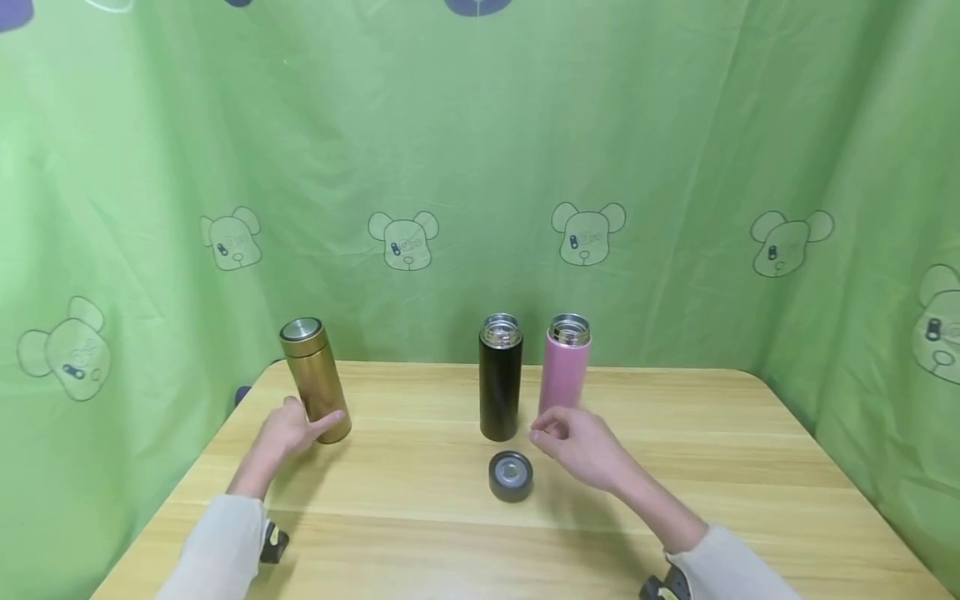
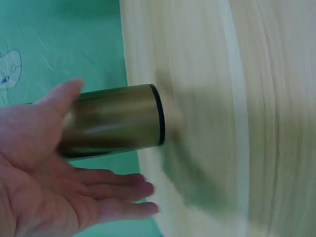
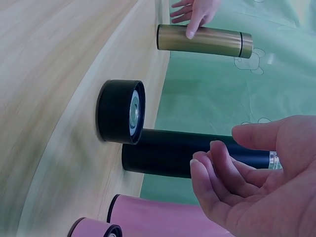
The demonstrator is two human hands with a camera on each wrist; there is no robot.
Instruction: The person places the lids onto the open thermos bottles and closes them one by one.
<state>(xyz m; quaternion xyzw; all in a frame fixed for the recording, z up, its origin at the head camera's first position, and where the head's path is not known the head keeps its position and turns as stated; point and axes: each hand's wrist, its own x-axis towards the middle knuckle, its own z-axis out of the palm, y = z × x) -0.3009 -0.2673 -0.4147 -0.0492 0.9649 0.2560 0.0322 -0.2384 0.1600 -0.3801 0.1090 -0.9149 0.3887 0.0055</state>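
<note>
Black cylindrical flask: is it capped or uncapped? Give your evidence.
Uncapped: the black cylindrical flask shows a bare silvery neck, and a round black lid rests apart on the wooden table.

Your gold flask (image 1: 318, 379) stands capped; black flask (image 1: 500, 390), pink flask (image 1: 564, 375) upright, lidless; black cap (image 1: 511, 477) underside-up near black flask.

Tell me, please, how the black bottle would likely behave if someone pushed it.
The black bottle would probably tip if pushed near its top, since it stands tall on a narrow base. If it fell, it might roll, because its body is round. It seems likely to feel stiff, as its sides look straight and smooth.
</note>
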